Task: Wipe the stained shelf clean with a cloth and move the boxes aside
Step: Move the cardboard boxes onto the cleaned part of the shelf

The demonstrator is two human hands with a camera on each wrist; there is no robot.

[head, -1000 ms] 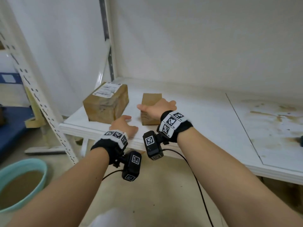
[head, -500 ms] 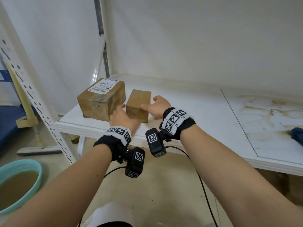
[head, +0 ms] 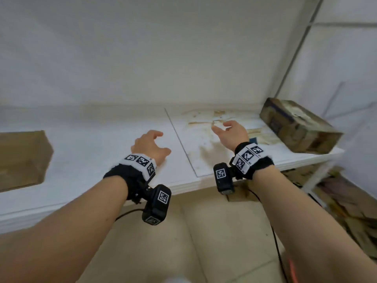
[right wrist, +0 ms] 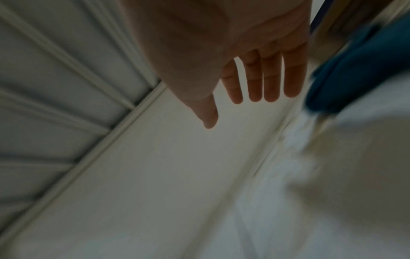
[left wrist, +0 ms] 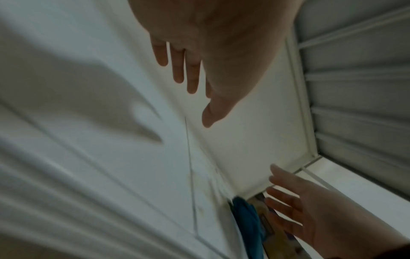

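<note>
Brown box (head: pixel 22 160) seen at left edge of frame, on white shelf (head: pixel 91 144). Left hand (head: pixel 150 145) held at centre, fingers loosely spread, nothing gripped. Right hand (head: pixel 231 133) right of centre, fingers spread over brown stains (head: pixel 206 121). Blue cloth (head: pixel 253 139) (mostly hidden behind wrist) just beside. Worn box (head: pixel 299 127) at right.

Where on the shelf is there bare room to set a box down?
The white stretch between the brown box at left and the panel seam is bare. Right of the seam is crowded: stains, blue cloth, worn box.
</note>
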